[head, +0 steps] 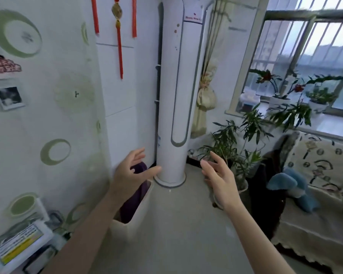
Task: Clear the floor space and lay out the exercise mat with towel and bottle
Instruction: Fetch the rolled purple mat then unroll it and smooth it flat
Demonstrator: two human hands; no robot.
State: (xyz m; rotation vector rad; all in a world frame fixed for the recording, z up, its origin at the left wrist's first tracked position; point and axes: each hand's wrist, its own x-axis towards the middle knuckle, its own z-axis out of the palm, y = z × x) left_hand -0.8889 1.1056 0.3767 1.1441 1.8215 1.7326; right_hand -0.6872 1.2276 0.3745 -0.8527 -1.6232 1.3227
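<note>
A: Where is the mat sitting?

B: A purple roll (136,198) is standing on end inside a white bin (135,228), against the wall and just left of the tower air conditioner (172,115). I am taking it for the exercise mat; that is a guess from colour and shape. Towel and bottle are not showing anywhere.

A: How is its long axis running?

B: Near upright, leaning a little. The top end is poking above the bin's rim; the lower part is hiding behind the bin wall.

A: Which hand is lying nearer?

B: The left hand (130,173) is hovering in front of the roll's top and overlapping it in view. Whether it is touching, I cannot tell. The right hand (219,180) is reaching out on the far side of the air conditioner, near a potted plant (231,147), well apart from the roll.

A: And the grip?

B: Both are spreading wide, fingers apart, holding nothing.

A: So what is the move calling for?

B: Likely the left grip closing round the top and drawing upward along the axis, since the bin wall is blocking any sideways pull.
</note>
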